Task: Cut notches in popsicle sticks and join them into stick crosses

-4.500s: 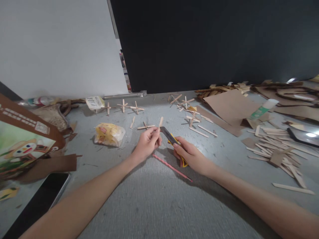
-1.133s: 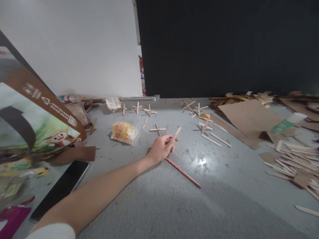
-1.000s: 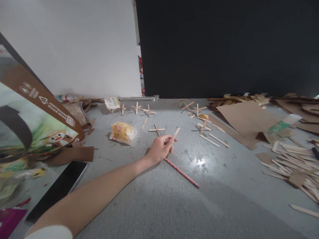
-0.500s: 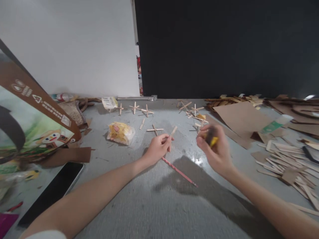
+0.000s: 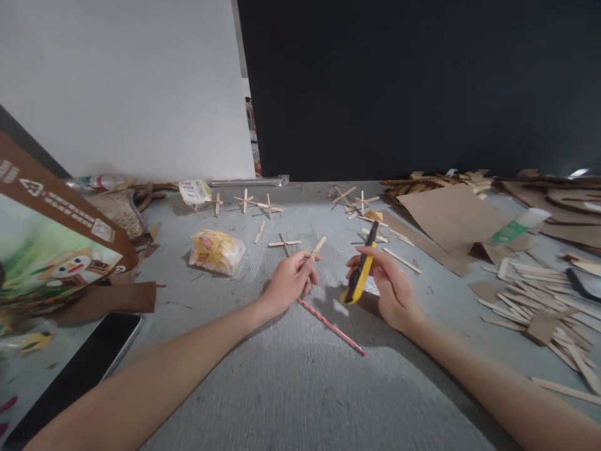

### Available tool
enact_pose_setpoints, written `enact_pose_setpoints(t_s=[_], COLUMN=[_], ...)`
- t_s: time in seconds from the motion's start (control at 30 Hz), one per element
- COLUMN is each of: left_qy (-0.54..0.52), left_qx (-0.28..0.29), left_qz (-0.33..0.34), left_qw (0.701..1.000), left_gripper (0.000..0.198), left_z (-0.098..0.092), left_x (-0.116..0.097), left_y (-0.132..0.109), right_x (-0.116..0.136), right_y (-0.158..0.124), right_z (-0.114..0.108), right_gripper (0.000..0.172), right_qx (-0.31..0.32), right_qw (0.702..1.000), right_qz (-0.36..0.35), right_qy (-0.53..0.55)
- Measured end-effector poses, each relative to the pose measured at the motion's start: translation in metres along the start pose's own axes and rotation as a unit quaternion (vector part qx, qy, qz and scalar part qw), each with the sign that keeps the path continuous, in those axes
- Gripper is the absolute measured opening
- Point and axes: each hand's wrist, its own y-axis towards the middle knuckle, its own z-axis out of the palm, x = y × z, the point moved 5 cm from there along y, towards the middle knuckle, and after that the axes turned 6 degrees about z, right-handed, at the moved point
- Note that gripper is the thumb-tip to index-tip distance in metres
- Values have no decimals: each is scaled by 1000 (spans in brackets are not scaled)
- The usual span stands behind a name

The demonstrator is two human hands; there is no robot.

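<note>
Between the fingers of my left hand (image 5: 290,282) is a short wooden craft stick (image 5: 319,245), its end pointing up and to the right. My right hand (image 5: 389,285) holds a yellow and black utility knife (image 5: 360,269), tilted with its dark end up. A pink pencil (image 5: 333,327) lies on the table just below my left hand. Behind that hand, two crossed craft sticks (image 5: 284,243) lie on the surface. Further back stand several small crosses made of sticks (image 5: 245,200). Whether the knife's blade is out, I cannot tell.
A yellow packet (image 5: 216,252) lies left of my left hand. At far left are a phone (image 5: 77,376) and a printed box (image 5: 66,232). On the right are a pile of craft sticks (image 5: 539,300), cardboard (image 5: 451,219) and a glue stick (image 5: 521,225).
My right hand has turned the utility knife, which now shows its full length, and has moved slightly left and down. My left hand keeps the craft stick. The view has shifted a little right.
</note>
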Motion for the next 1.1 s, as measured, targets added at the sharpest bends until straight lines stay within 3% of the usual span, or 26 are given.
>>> enact_pose_setpoints(t_s=[0.17, 0.37, 0.53, 0.6, 0.73, 1.1], left_qy=[30, 149, 183, 192, 232, 256], left_qx=[5, 5, 23, 27, 34, 45], left_qz=[3, 55, 48, 52, 72, 76], left_qw=[1000, 987, 982, 980, 969, 963], left_gripper=[30, 34, 36, 35, 33, 32], left_z=[2, 2, 4, 4, 5, 7], left_x=[-2, -11, -11, -9, -10, -12], left_y=[-1, -6, -7, -7, -8, -9], right_x=[5, 23, 41, 42, 36, 35], right_y=[-2, -8, -9, -9, -12, -13], right_z=[1, -2, 2, 4, 9, 11], right_gripper=[19, 5, 22, 30, 29, 26], right_qx=[-51, -47, -17, -8, -4, 1], right_qw=[993, 991, 984, 987, 993, 994], right_qz=[-33, -69, -150, -131, -79, -65], right_qy=[-100, -108, -91, -90, -83, -89])
